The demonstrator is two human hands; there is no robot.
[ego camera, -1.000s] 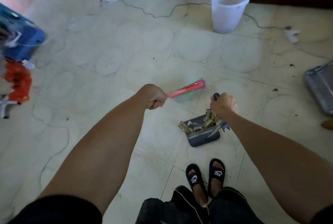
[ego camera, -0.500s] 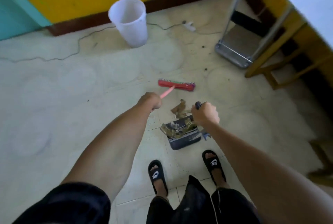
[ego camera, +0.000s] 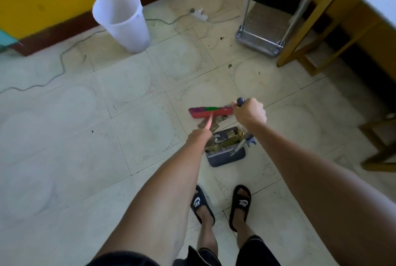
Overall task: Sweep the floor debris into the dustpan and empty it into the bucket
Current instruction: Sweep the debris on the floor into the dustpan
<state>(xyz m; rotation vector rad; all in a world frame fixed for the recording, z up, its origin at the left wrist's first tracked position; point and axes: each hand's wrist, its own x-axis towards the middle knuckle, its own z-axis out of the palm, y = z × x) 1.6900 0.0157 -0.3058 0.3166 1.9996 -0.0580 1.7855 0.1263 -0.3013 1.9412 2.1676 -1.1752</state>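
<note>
A: What's furthest left?

B: The white bucket, up at eleven o'clock by the yellow wall, standing on the floor.

A: And the hands?

B: The left hand is closed around the pink handle of the broom, whose red head sits at twelve o'clock from the dustpan. Brown debris lies in the pan and just beside the bristles. The right hand, at one o'clock, grips the dustpan's upright handle.
</note>
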